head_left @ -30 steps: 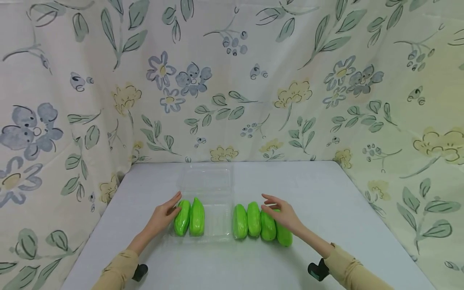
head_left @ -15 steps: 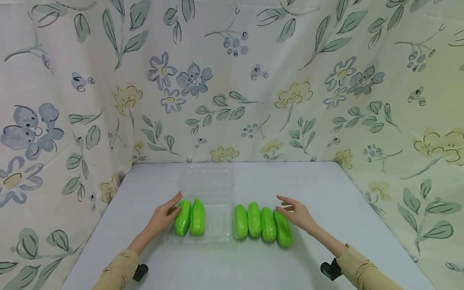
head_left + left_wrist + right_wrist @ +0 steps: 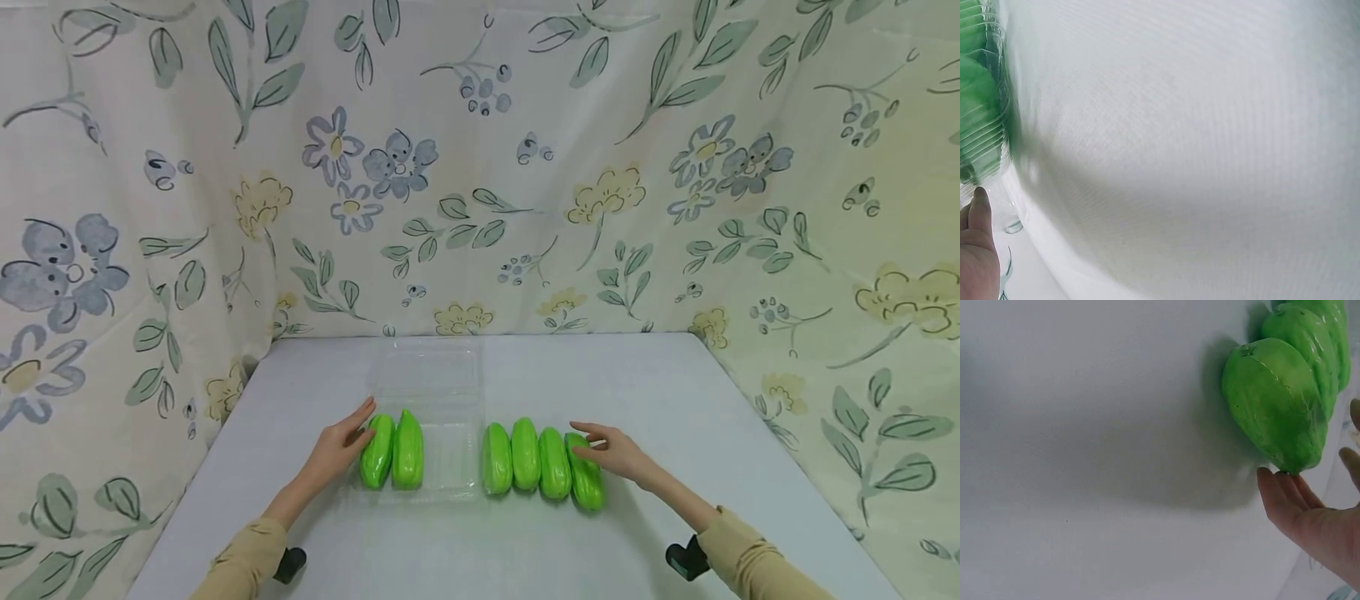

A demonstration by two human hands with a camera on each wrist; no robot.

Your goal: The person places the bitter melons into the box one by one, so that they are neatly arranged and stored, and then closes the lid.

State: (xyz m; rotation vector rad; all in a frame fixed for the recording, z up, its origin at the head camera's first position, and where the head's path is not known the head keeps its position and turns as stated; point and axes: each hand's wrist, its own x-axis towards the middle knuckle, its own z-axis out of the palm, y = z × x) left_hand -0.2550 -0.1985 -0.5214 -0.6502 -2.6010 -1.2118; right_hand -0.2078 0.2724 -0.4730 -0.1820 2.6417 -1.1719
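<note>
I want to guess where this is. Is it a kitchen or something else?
Probably not a kitchen; it looks like a staged recording corner. A floral cloth hangs all round a plain grey table, which holds only green gourds and a clear box.

On the worktop [image 3: 675, 392], the open clear container [image 3: 442, 417] is the landmark. Two gourds [image 3: 392, 451] lie in its left part. Four more gourds [image 3: 540, 462] lie in a row just right of it, on the worktop.

Gourd row [image 3: 540, 462] blocks tray [image 3: 450, 467] right side; gap inside.
</note>
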